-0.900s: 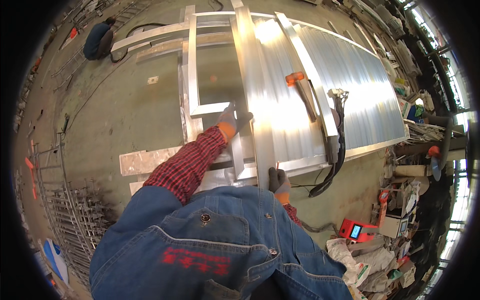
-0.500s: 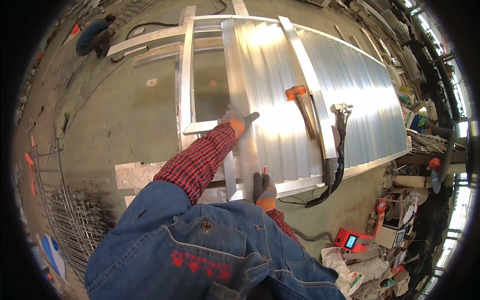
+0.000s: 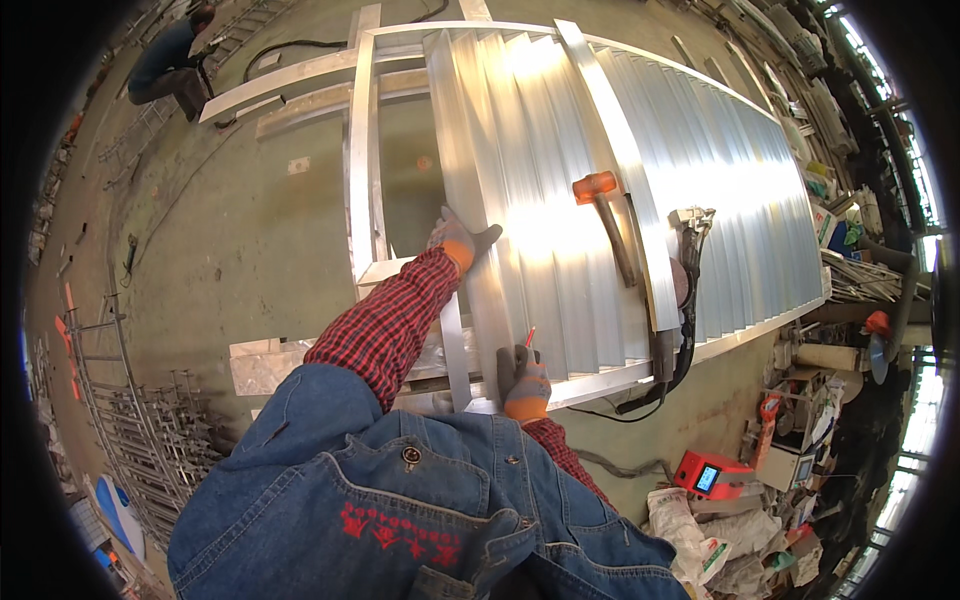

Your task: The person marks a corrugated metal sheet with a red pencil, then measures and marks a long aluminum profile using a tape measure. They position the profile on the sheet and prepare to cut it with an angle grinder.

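A light metal frame lies low before me, its right part covered with ribbed silvery slats. My left hand, in a grey and orange glove, is closed over the left edge of the outermost metal slat, thumb on top. Near that slat's close end is my right hand, gloved alike, with a thin red pencil-like marker sticking up from its fingers. An orange-headed mallet rests on the slats, right of my hands. A flat metal bar lies across them.
A tool with a black cable lies on the slats beyond the bar. A red device with a screen stands at the lower right among bags and scraps. Metal racks are at the left. A crouching person is far left.
My left hand and the gripped slat have shifted slightly left, narrowing the gap to the frame's left bar. The marker in my right hand leans more to the right. The view has moved a little.
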A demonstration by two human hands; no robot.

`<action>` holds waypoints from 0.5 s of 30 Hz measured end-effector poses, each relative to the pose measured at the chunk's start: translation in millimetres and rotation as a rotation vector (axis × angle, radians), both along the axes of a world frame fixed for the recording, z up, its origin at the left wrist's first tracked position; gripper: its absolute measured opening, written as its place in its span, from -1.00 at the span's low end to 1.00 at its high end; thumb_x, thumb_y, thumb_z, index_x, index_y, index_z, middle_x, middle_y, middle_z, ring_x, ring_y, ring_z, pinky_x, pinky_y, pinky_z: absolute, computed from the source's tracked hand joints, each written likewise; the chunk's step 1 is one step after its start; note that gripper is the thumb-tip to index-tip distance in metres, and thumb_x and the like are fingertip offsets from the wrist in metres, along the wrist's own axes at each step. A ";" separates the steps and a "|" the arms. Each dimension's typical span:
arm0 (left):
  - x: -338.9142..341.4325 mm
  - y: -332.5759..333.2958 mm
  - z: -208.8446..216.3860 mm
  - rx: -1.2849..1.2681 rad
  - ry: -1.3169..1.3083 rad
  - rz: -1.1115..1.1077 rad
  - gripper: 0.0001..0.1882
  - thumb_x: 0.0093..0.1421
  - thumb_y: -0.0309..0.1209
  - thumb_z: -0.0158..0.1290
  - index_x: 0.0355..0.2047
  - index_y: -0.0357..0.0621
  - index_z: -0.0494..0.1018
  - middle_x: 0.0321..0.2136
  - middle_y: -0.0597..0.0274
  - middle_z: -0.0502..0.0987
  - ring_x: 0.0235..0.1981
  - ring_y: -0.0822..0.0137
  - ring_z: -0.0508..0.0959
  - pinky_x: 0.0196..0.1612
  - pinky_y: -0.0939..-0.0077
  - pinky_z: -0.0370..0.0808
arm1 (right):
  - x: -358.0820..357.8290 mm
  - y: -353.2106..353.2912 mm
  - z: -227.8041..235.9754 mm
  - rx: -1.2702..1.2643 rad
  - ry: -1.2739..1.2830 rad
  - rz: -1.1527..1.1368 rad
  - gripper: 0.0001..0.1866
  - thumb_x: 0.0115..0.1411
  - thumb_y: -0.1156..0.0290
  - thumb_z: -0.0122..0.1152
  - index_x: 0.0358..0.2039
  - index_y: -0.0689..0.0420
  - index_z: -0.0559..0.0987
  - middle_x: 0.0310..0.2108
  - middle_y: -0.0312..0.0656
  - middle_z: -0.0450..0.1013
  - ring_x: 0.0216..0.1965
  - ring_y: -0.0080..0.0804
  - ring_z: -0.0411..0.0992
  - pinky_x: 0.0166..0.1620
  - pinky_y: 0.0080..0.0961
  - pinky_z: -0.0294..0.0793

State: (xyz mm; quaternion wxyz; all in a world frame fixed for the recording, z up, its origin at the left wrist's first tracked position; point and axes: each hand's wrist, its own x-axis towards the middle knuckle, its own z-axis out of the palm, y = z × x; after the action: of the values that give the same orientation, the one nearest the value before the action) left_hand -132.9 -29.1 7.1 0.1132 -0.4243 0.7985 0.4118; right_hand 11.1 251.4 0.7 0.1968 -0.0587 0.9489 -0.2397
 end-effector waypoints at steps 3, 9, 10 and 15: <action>-0.6 1.9 -7.9 -0.024 0.019 0.004 0.52 0.09 0.33 0.47 0.71 -0.36 -0.11 0.58 -0.33 0.27 0.53 -0.24 0.43 0.55 0.01 0.46 | 4.3 0.2 5.7 0.007 0.139 0.027 -0.50 0.54 -0.11 0.27 0.20 0.01 0.68 -0.02 0.16 0.70 0.03 0.34 0.68 0.08 0.16 0.68; 1.9 0.4 -3.5 -0.003 -0.013 0.012 0.54 0.07 0.33 0.48 0.72 -0.32 -0.13 0.59 -0.33 0.24 0.52 -0.25 0.44 0.52 -0.04 0.50 | 2.9 -2.1 2.8 0.026 0.102 0.053 -0.50 0.54 -0.10 0.28 0.22 0.02 0.67 0.04 0.15 0.72 0.05 0.32 0.68 0.07 0.13 0.69; 3.3 -0.2 -3.2 -0.005 -0.012 0.015 0.54 0.07 0.33 0.48 0.72 -0.32 -0.13 0.59 -0.33 0.24 0.52 -0.25 0.44 0.51 -0.05 0.50 | 4.5 -2.2 1.4 0.005 0.102 0.050 -0.50 0.55 -0.10 0.28 0.22 0.03 0.67 0.05 0.15 0.72 0.05 0.32 0.68 0.08 0.12 0.69; 6.8 -1.2 -5.5 -0.023 0.012 0.027 0.53 0.06 0.33 0.48 0.72 -0.30 -0.11 0.60 -0.30 0.22 0.51 -0.25 0.45 0.50 -0.05 0.51 | 11.7 -1.1 -7.4 -0.066 0.058 0.029 -0.50 0.55 -0.09 0.26 0.20 0.05 0.67 0.07 0.16 0.71 0.03 0.33 0.68 0.07 0.14 0.67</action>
State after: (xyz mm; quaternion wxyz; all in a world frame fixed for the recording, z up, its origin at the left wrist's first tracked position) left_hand -126.0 -30.2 1.6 0.0978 -0.4340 0.7979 0.4067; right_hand 22.8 250.3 -6.7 0.1705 -0.0858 0.9449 -0.2660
